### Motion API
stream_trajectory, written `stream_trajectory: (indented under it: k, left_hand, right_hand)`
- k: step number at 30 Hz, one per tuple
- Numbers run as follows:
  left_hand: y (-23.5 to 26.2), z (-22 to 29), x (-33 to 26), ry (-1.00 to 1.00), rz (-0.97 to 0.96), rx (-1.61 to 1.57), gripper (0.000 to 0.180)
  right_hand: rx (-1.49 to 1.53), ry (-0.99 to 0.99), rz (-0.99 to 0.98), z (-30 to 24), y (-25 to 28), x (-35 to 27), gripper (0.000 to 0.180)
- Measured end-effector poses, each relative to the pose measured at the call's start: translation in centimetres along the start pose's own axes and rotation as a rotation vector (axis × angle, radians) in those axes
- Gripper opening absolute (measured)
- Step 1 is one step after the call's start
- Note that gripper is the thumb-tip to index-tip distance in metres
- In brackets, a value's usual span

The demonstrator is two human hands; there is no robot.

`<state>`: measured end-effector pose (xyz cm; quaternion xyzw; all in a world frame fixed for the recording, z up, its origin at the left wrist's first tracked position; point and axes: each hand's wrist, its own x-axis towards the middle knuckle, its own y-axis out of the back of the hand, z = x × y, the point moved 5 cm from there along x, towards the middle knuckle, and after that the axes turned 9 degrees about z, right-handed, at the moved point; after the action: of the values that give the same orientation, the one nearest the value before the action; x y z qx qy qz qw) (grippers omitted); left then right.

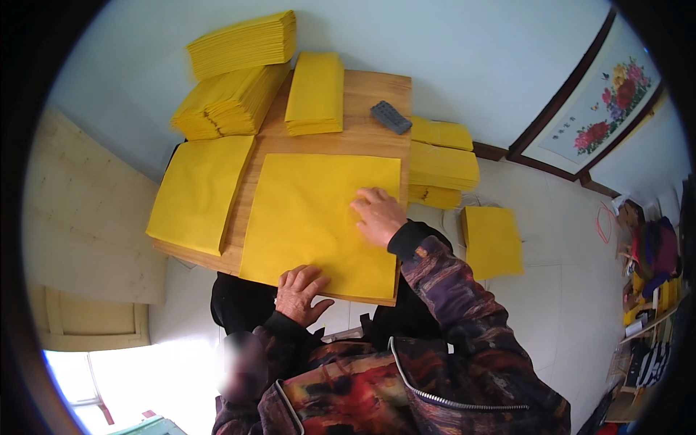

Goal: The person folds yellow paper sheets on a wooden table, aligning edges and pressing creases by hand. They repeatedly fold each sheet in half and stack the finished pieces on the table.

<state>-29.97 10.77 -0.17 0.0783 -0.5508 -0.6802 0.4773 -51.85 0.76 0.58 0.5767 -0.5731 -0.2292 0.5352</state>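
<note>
A large, nearly square yellow paper sheet (319, 225) lies flat in front of me on the wooden table (377, 90), its near edge close to the table's front. My left hand (299, 296) rests on that near edge, fingers spread and thumb apart. On the sheet's right part is my right hand (380, 216), fingers slightly bent with their tips on the surface. Nothing is visibly held in either hand. Whether more sheets lie under the top one, I cannot tell. Left of it sits a stack of yellow sheets (199, 192).
Thick folded yellow bundles (225, 101) are piled at the far left, beside a narrower yellow stack (315, 94). A dark grey block-like object (391, 117) lies far right. More yellow bundles (442, 163) stand beside the table, near a low yellow pile (494, 243). Shelves (649, 312) line the right.
</note>
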Motion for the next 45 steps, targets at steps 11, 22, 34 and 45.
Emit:
stream_trajectory:
  k: [11, 22, 34, 45]
  left_hand:
    - [-0.4, 0.1, -0.4, 0.009, 0.061, 0.011, 0.046]
    - [-0.6, -0.1, -0.4, 0.033, 0.037, 0.019, 0.051]
    - [-1.0, -0.3, -0.4, 0.039, 0.052, 0.047, 0.049]
    - [-0.7, -0.1, -0.1, 0.058, 0.052, 0.037, 0.048]
  right_hand:
    - [0.042, 0.121, -0.028, -3.9, -1.2, 1.6, 0.038]
    - [-0.057, -0.164, 0.058, 4.8, -0.2, 3.1, 0.044]
    - [0.081, 0.018, 0.082, -2.0, 0.7, -5.6, 0.044]
    - [0.083, 0.047, 0.031, -5.7, 2.5, -9.5, 0.042]
